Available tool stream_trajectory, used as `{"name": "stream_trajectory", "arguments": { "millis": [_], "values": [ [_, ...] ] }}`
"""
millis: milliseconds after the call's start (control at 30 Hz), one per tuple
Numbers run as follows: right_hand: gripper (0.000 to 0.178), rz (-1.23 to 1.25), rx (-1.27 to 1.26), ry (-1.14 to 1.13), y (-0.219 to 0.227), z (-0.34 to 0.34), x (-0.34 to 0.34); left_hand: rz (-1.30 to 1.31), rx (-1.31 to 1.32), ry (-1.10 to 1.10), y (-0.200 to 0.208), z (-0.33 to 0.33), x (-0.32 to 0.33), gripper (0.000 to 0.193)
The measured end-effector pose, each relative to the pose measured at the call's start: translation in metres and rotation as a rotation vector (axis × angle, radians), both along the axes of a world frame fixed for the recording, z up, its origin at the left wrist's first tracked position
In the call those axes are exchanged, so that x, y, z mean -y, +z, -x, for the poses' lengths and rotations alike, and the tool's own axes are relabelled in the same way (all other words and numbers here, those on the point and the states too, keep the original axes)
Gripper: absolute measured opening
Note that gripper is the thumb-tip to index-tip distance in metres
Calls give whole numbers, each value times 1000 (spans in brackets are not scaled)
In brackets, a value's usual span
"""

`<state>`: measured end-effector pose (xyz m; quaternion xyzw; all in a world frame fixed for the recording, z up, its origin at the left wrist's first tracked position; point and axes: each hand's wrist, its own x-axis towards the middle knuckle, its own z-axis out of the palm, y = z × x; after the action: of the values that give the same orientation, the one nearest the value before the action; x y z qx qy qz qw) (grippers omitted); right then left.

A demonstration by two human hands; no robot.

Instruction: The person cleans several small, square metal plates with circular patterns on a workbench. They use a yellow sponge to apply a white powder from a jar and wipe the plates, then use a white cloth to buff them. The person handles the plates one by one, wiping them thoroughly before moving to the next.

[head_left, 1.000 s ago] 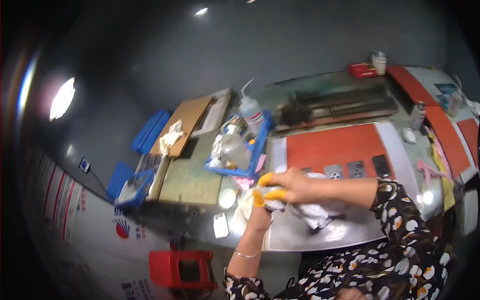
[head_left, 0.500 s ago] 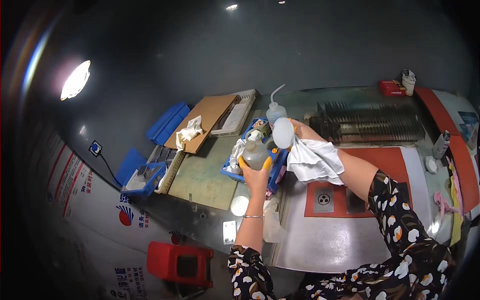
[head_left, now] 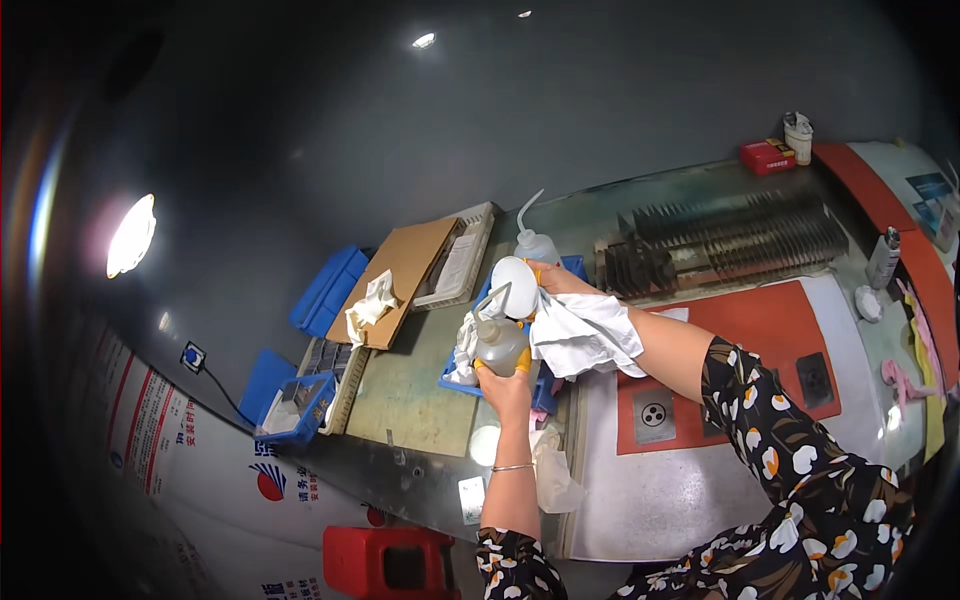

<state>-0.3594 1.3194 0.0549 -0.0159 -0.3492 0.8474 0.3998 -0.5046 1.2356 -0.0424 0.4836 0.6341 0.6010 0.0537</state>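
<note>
My left hand grips a clear squeeze bottle with a bent spout, raised above a blue tray. My right hand holds a white oval part together with a white cloth that hangs below it. The bottle's spout points up at the white part. A second squeeze bottle with a long thin nozzle stands just behind them on the bench.
A brown cardboard sheet with a crumpled rag lies to the left, beside blue bins. A black finned block lies to the right, above an orange panel. A red stool stands below the bench.
Both hands rose from the metal plate near me up to the blue tray. My left hand took up the squeeze bottle. The view swung to the left.
</note>
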Motion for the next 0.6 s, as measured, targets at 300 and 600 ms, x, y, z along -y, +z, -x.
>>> {"name": "stream_trajectory", "arguments": {
  "millis": [300, 600],
  "values": [
    [15, 50, 102, -129, 9, 11, 8, 5, 60, -73, 11, 7, 8, 43],
    [20, 46, 9, -59, 14, -8, 36, -21, 81, -172, -18, 43, -55, 75]
  ]
}}
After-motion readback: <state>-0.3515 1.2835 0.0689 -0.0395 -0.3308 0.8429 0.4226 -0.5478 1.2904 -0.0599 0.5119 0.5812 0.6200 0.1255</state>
